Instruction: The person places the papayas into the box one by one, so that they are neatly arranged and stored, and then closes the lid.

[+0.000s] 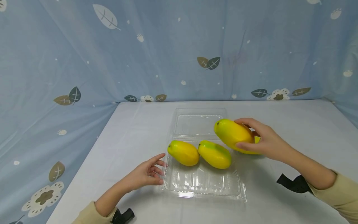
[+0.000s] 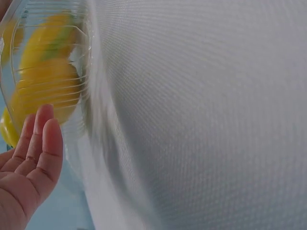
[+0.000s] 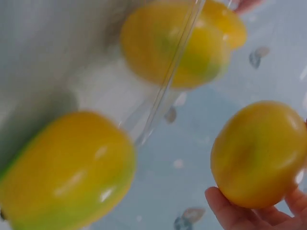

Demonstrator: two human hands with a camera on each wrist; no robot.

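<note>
My right hand [image 1: 264,138] grips a yellow mango [image 1: 233,133] with a greenish tip, thumb on the near side and fingers over the far side. It is held above the right rim of a clear plastic box [image 1: 201,188], whose lid is folded back. Inside the box lie two more mangoes, the left one [image 1: 183,153] and the right one [image 1: 214,154], side by side. Another mango [image 3: 72,172] rests on the table, partly hidden below my right hand in the head view. My left hand [image 1: 148,172] is at the box's left edge, fingers loosely extended and holding nothing.
The raised-rim lid [image 1: 198,123] lies flat behind the box. White cloth [image 1: 134,130] covers the table, and a blue patterned curtain [image 1: 167,46] hangs along its back and left side. Black straps [image 1: 295,183] show at both wrists.
</note>
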